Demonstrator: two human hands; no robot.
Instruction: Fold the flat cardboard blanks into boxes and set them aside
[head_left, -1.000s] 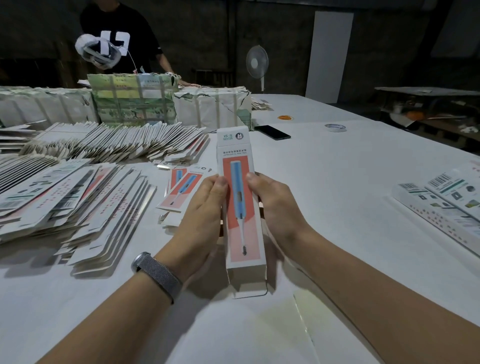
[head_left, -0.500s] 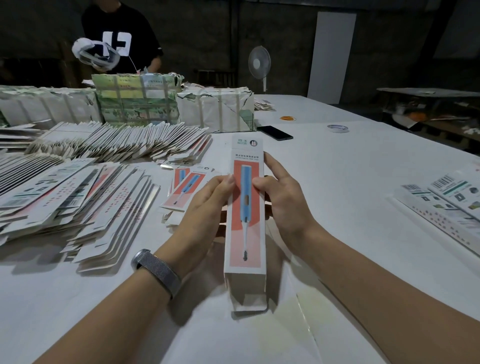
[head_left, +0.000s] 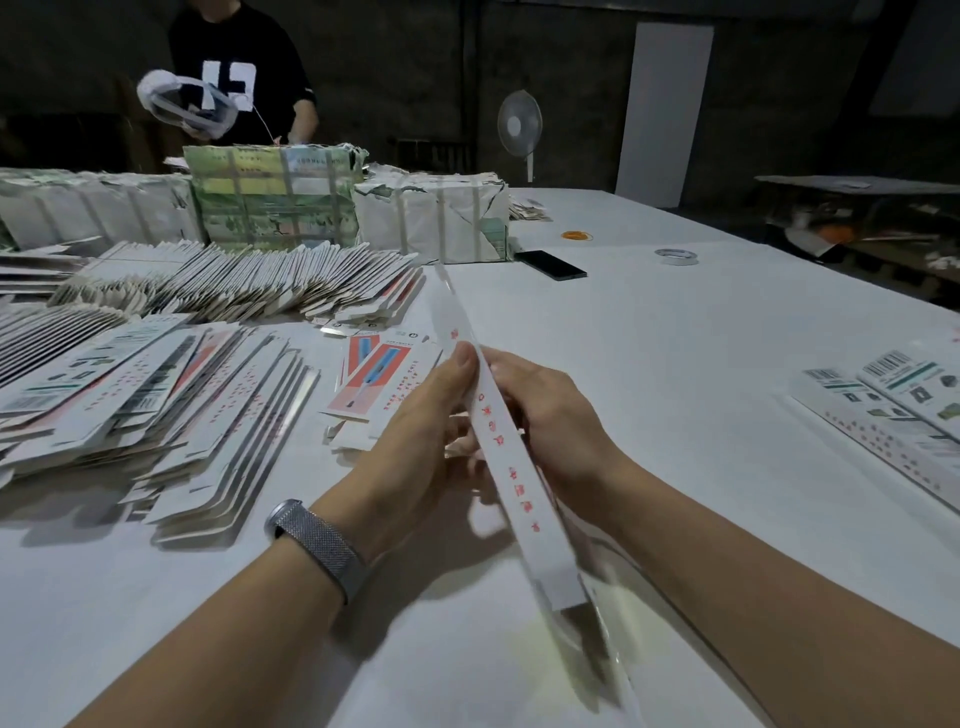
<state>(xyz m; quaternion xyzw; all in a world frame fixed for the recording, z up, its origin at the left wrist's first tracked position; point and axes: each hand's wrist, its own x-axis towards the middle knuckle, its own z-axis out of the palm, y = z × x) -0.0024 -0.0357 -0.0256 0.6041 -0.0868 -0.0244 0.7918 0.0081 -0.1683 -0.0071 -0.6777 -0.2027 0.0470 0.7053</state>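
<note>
I hold a long, narrow white box (head_left: 511, 470) with red print on its side, raised above the white table (head_left: 701, 364) and turned so a narrow side faces me. My left hand (head_left: 415, 441) grips it from the left with the thumb on the upper edge. My right hand (head_left: 550, 421) holds it from the right, fingers behind it. Its near end is blurred. Fanned stacks of flat blanks (head_left: 156, 395) lie to the left, with a few pink-and-blue blanks (head_left: 374, 379) just beyond my left hand.
Finished boxes (head_left: 893, 410) lie at the right edge. Wrapped bundles (head_left: 431, 218) and more blanks (head_left: 249, 280) stand at the back left, where a person (head_left: 239, 73) works. A phone (head_left: 556, 265), a tape roll (head_left: 675, 255) and a fan (head_left: 519, 127) are farther back.
The box has been rotated from its pink printed face to its narrow white side and tilted, its far end reaching farther away. Both hands shifted their hold along it.
</note>
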